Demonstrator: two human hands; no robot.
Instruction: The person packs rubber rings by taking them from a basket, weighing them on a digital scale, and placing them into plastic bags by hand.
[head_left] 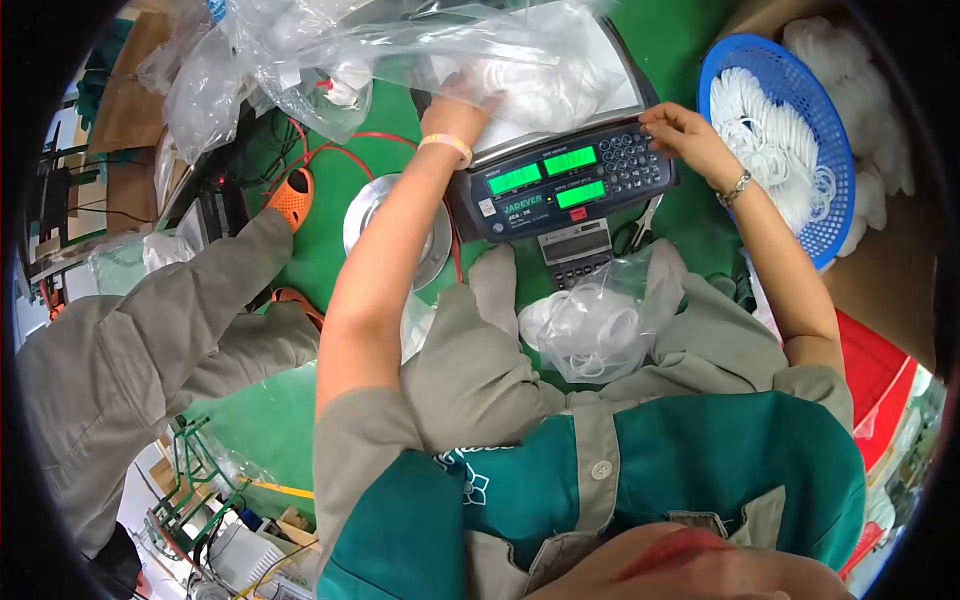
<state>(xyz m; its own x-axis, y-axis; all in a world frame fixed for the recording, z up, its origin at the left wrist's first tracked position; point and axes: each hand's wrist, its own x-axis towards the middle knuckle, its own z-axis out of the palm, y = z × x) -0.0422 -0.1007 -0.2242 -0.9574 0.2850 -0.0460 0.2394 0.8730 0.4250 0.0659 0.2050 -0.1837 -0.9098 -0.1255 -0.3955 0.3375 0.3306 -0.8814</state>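
A counting scale (550,185) with three lit green displays stands in front of me. On its pan (625,75) lies a clear plastic bag (545,90) of white looped cords. My left hand (460,108) is at the bag's left side, its fingers partly hidden by plastic; what they hold, if anything, does not show clearly. Over the right end of the scale, beside the keypad, hovers my right hand (685,140), fingers bent and apart with nothing between them. A blue basket (845,180) of white cord bundles (765,130) is just right of it.
A calculator (575,250) and black-handled scissors (635,235) lie below the scale. Another clear bag of white loops (590,330) rests between my legs. A round metal plate (398,230) and red cable (345,140) are at left, near another person's legs (170,330).
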